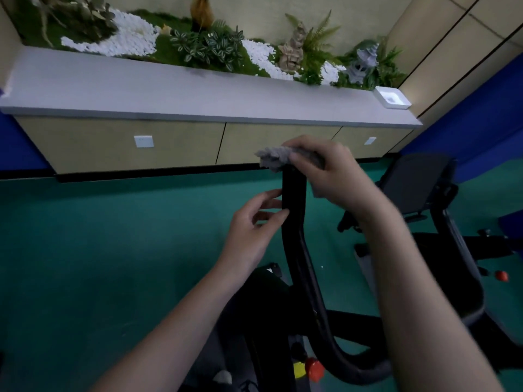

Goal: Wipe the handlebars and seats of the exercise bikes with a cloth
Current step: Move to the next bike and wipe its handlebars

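A black curved handlebar [295,241] of an exercise bike rises up the middle of the view. My right hand [331,174] grips a grey fluffy cloth [276,157] over the handlebar's top end. My left hand [254,224] touches the bar's left side just below, with fingertips against it and fingers lightly bent. The bike's frame and a red knob [314,369] show dark at the bottom.
A second exercise bike [441,210] with a black seat stands to the right on the green floor. A long white-topped counter [169,91] with plants and white pebbles runs along the wall behind. A small white tray [392,98] sits at its right end.
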`<state>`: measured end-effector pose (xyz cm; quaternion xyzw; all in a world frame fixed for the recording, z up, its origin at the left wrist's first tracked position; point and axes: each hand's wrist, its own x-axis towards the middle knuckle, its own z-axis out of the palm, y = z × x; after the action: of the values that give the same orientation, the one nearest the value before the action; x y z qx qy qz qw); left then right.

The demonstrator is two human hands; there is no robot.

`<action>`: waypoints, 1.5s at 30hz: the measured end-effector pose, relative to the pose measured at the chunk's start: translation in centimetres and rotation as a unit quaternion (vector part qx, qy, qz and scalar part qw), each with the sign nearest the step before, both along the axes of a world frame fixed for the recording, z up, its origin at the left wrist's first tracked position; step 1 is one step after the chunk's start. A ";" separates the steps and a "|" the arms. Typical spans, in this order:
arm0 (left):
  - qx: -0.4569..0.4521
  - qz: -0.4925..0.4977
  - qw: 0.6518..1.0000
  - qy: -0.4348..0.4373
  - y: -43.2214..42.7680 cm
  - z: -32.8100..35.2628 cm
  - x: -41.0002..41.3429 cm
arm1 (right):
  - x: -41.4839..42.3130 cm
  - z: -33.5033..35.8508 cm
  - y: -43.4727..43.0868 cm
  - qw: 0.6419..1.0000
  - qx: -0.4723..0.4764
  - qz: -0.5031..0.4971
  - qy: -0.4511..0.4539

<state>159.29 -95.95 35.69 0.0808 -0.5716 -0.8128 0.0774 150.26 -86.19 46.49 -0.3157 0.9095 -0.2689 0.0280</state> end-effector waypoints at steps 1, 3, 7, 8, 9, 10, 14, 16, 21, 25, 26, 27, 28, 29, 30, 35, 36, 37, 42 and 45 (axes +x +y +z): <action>0.006 0.007 1.000 -0.005 0.2 0.0 0.1 | -0.5 0.7 0.0 0.999 0.034 0.032 -0.018; 0.019 0.024 0.999 -0.022 0.7 -0.2 0.4 | -0.9 1.5 0.0 0.990 0.080 0.112 0.000; 0.060 0.051 0.994 -0.069 1.9 -1.0 1.3 | -0.6 1.7 -0.5 0.944 0.153 0.281 0.079; 0.071 0.055 0.993 -0.074 2.1 -1.3 1.5 | -0.6 1.8 -0.5 0.934 0.167 0.304 0.086; 0.081 0.060 0.992 -0.076 2.3 -1.5 1.9 | -0.6 2.0 -0.7 0.924 0.186 0.322 0.092; 0.091 0.066 0.991 -0.076 2.5 -1.7 2.2 | -0.7 2.2 -1.0 0.912 0.211 0.337 0.097; 0.109 0.076 0.988 -0.084 3.0 -2.4 3.3 | -0.8 2.7 -2.8 0.854 0.328 0.392 0.098; 0.111 0.074 0.987 -0.091 3.3 -2.7 3.5 | -0.5 2.6 -3.4 0.812 0.387 0.427 0.093; 0.120 0.058 0.987 -0.092 3.9 -3.2 4.0 | -1.0 3.6 -3.9 0.790 0.406 0.449 0.093; 0.121 0.059 0.987 -0.087 4.1 -3.1 4.0 | -0.8 2.6 -2.8 0.813 0.358 0.442 0.129; 0.118 0.062 0.987 -0.087 4.2 -3.0 3.9 | -0.2 1.9 -2.3 0.798 0.363 0.460 0.138; 0.115 0.062 0.988 -0.086 4.2 -3.0 3.9 | 0.4 1.4 -1.8 0.787 0.364 0.478 0.144; 0.112 0.059 0.988 -0.086 4.1 -3.0 3.9 | 0.6 1.1 -1.2 0.785 0.353 0.486 0.148; 0.111 0.056 0.989 -0.086 4.0 -3.0 4.0 | 0.5 0.9 -0.7 0.796 0.327 0.485 0.155; 0.113 0.049 0.989 -0.086 3.9 -3.1 4.1 | 0.2 0.7 -0.1 0.817 0.284 0.472 0.170; 0.133 0.023 0.987 -0.089 3.4 -3.4 4.8 | 2.1 -3.8 3.5 0.921 0.054 0.288 0.257; 0.133 0.018 0.987 -0.088 3.3 -3.3 4.9 | 3.1 -4.9 4.1 0.935 0.015 0.244 0.255; 0.130 0.012 0.988 -0.086 3.2 -3.2 4.9 | 4.1 -6.0 4.6 0.947 -0.022 0.203 0.248; 0.096 -0.004 0.990 -0.101 2.4 -2.9 4.5 | 7.9 -8.8 5.4 0.975 -0.108 0.051 0.185; 0.072 -0.013 0.991 -0.116 1.9 -3.0 4.4 | 9.4 -9.0 6.5 0.984 -0.129 0.018 0.119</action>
<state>163.67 -94.05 32.67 0.1721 -0.5174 -0.8382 -0.0059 159.61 -79.72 37.48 -0.3627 0.8583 -0.3440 -0.1163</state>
